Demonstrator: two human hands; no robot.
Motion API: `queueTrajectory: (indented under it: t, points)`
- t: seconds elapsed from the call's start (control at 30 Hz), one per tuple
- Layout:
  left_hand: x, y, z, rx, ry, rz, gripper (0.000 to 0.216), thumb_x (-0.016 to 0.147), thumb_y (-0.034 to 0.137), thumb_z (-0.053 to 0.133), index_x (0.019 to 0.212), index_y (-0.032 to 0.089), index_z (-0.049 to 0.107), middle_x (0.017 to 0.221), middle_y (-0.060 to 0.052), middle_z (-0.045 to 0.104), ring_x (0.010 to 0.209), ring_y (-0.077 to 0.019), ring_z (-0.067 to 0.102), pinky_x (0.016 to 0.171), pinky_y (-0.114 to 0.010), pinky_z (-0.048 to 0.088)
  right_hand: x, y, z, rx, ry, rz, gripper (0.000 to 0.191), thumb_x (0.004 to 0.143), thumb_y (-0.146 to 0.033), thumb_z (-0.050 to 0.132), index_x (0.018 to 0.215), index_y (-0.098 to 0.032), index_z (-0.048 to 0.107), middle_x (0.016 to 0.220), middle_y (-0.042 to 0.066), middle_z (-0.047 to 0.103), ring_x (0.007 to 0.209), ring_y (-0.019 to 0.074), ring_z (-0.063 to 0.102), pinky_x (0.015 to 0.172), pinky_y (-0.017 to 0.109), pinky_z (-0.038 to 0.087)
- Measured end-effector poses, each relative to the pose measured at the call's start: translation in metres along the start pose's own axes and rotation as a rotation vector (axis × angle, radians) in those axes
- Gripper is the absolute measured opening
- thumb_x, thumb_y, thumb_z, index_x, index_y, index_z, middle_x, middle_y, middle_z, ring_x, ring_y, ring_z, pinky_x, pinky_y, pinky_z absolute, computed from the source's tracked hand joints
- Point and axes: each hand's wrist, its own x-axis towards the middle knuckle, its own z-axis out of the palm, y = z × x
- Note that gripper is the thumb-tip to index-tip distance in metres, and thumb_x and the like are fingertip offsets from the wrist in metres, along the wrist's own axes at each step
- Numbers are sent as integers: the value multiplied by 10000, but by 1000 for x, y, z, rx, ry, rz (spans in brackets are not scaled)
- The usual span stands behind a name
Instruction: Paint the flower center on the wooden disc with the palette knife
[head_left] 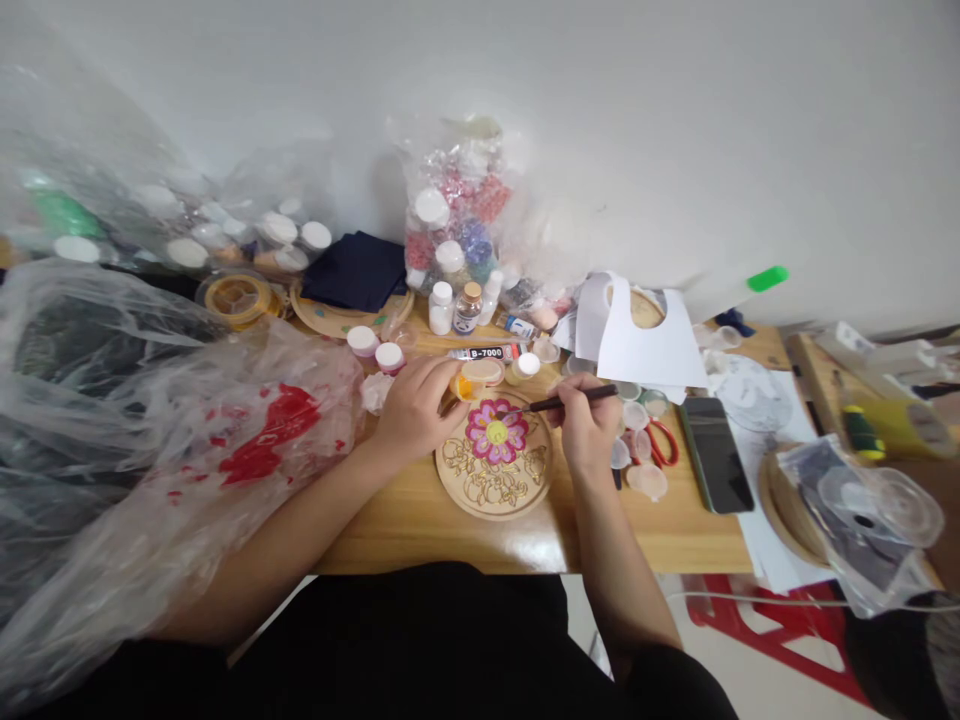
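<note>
A round, flat board (496, 472) of pale wood is laid on the table (390, 540) between the two hands, its surface crossed by raised golden outlines. Near its upper middle, a flower (496, 432) is filled with pink and purple petals around a yellow centre. Over the petals the tip of a slim, dark brush (577, 396) is held; whether they are touched by it cannot be told. The brush is gripped in the right hand (589, 425), its fingers closed about the shaft. By the left hand (426, 410), a small jar (466, 386) of yellow-orange matter is pinched between the fingers at the board's upper left edge.

Just behind, a tube (487, 353) marked B-7000 is laid flat, backed by a clear bottle (467, 312) with a cork-coloured top. To the right, red-handled scissors (663, 443) and a smooth, dark-screened phone (718, 455) are set down. The left side is covered by crumpled, glossy plastic film (187, 500), printed in red. Against the wall, a bulging transparent bag (457, 190) is filled with white-capped containers.
</note>
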Motion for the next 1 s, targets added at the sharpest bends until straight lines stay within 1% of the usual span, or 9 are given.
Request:
queueTrajectory:
  t: [0.13, 0.27, 0.43, 0.5, 0.6, 0.7, 0.77, 0.9, 1.0]
  points:
    - [1, 1, 0, 26, 6, 11, 318, 850, 156, 628, 1163, 160, 574, 1058, -126, 733, 970, -279, 707, 837, -444, 604, 0, -1, 0, 28, 29, 12, 196, 758, -266, 592, 570, -228, 550, 454, -55, 514, 398, 96, 424, 375, 240, 303]
    - [1, 1, -1, 26, 10, 14, 314, 851, 155, 631, 1161, 147, 579, 1052, -135, 732, 970, -282, 707, 836, -441, 605, 2, -4, 0, 104, 91, 48, 165, 709, -270, 596, 559, -225, 547, 446, -53, 518, 376, 91, 426, 357, 226, 282]
    - [0, 1, 0, 41, -6, -13, 310, 845, 156, 633, 1151, 160, 581, 1054, -123, 733, 974, -278, 710, 838, -435, 609, 9, -8, 1, 256, 164, 74, 207, 662, -329, 644, 537, -226, 514, 468, -60, 536, 345, 75, 418, 328, 214, 260]
    - [0, 1, 0, 36, -8, -13, 312, 843, 157, 640, 1149, 159, 583, 1056, -125, 733, 979, -279, 711, 841, -436, 611, 10, -8, 2, 318, 138, 77, 226, 672, -345, 660, 553, -230, 506, 457, -64, 527, 339, 77, 417, 327, 221, 272]
    - [1, 1, 0, 23, -5, 0, 309, 849, 157, 644, 1152, 150, 583, 1058, -133, 733, 979, -280, 709, 841, -438, 612, 6, -7, 4, 350, 33, 73, 220, 731, -357, 676, 607, -231, 546, 452, -63, 536, 358, 96, 460, 362, 238, 349]
    - [1, 2, 0, 15, 9, 12, 301, 855, 155, 641, 1150, 141, 584, 1055, -141, 732, 975, -282, 707, 836, -441, 611, 1, -2, 5, 327, -80, 50, 222, 789, -384, 696, 667, -233, 587, 508, -52, 598, 423, 123, 542, 448, 269, 451]
    - [1, 2, 0, 18, 7, 13, 301, 858, 158, 640, 1154, 140, 582, 1057, -142, 732, 978, -284, 707, 837, -442, 610, -1, 2, 4, 282, -135, 16, 235, 799, -417, 720, 699, -234, 614, 556, -47, 624, 477, 133, 576, 506, 286, 484]
    - [2, 2, -1, 32, -2, 17, 292, 861, 159, 633, 1148, 144, 580, 1052, -136, 733, 973, -281, 709, 831, -434, 609, -2, 10, 0, 149, -143, -53, 259, 795, -476, 752, 759, -236, 660, 667, -25, 655, 604, 145, 608, 584, 299, 492]
    - [2, 2, -1, 31, -1, 23, 296, 860, 156, 635, 1150, 152, 575, 1053, -126, 734, 974, -274, 710, 834, -425, 607, -1, 10, -1, 112, -172, -67, 258, 811, -486, 744, 768, -243, 670, 668, -23, 659, 606, 148, 613, 587, 300, 490]
